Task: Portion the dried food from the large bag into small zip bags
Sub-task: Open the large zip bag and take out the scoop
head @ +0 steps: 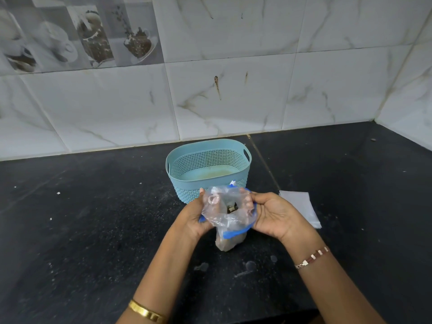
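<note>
A clear plastic zip bag (228,218) with a blue zip strip and a white slider stands on the black counter, its mouth pulled wide. Dark dried food shows inside it and at its bottom. My left hand (197,217) grips the bag's left rim, fingers curled into the opening. My right hand (272,215) grips the right rim the same way. A small flat clear zip bag (301,206) lies on the counter just right of my right hand.
A light blue perforated basket (208,168) stands right behind the bag, near the tiled wall. The black counter (93,218) bears crumbs and a few wet spots in front of the bag. Walls meet in a corner at the far right.
</note>
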Tool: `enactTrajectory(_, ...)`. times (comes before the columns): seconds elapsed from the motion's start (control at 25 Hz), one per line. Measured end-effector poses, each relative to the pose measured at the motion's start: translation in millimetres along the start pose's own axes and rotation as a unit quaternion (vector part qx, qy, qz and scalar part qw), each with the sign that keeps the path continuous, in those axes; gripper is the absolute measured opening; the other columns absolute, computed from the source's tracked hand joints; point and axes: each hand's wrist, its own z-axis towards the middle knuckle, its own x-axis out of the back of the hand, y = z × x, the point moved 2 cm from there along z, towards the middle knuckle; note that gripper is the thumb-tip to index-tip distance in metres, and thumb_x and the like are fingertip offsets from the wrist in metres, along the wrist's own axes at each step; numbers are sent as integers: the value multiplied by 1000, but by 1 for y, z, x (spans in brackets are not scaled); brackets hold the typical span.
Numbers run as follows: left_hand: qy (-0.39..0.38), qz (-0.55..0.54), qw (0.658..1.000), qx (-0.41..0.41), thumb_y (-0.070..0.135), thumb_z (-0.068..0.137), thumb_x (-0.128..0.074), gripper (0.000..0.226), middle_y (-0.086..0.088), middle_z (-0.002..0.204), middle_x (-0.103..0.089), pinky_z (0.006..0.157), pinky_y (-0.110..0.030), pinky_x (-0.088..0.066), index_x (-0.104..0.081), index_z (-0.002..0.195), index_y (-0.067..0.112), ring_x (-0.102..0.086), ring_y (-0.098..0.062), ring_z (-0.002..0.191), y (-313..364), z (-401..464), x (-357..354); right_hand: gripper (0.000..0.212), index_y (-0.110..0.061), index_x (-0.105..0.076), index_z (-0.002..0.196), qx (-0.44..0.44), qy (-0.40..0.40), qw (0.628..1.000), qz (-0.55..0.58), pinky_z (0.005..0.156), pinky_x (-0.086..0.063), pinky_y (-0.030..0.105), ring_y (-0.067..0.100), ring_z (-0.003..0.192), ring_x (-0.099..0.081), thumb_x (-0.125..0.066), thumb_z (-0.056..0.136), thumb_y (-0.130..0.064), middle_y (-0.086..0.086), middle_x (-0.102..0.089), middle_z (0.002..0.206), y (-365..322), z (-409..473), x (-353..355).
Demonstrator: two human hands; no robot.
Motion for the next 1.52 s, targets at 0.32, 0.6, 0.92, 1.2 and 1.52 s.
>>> enactTrajectory(0.32,57,242,966,-69,31,100,-32,37,-10,79,-66,54,-26,-53,-59,101,5,-62,-17,59,12,-4,17,20,-2,-61,89,62,46,983,-165,57,-54,28,17,57,-63,-44,91,-13,9,-66,66,0,7,3)
enactTrajectory(0.6,136,538,823,-124,62,85,-42,58,-9,67,-65,56,-28,-54,-65,82,10,-62,-17,55,23,-30,21,47,2,-63,90,138,137,882,-429,54,-56,29,21,61,-60,-65,80,-43,14,-62,73,2,-12,12)
enactTrajectory(0.92,119,243,956,-110,20,98,-40,23,-10,72,-63,45,-28,-57,-56,86,8,-67,-15,47,2,-29,27,9,-5,-67,82,153,82,942,-288,64,-57,28,18,69,-67,-62,85,-12,11,-71,79,18,-7,17)
enactTrajectory(1.2,89,-8,994,-68,12,99,-26,35,-23,93,-63,94,-48,-42,-55,104,-7,-60,-28,99,-5,-28,28,10,-1,-61,89,25,53,998,-23,65,-58,32,21,67,-70,-52,85,-3,13,-72,77,28,-2,33)
enactTrajectory(1.52,24,91,996,-11,5,95,-21,37,-22,66,-66,49,-46,-57,-56,90,-8,-68,-33,56,-23,-24,29,29,1,-57,103,25,95,989,-110,57,-55,33,26,68,-68,-36,85,-8,18,-69,89,41,7,25)
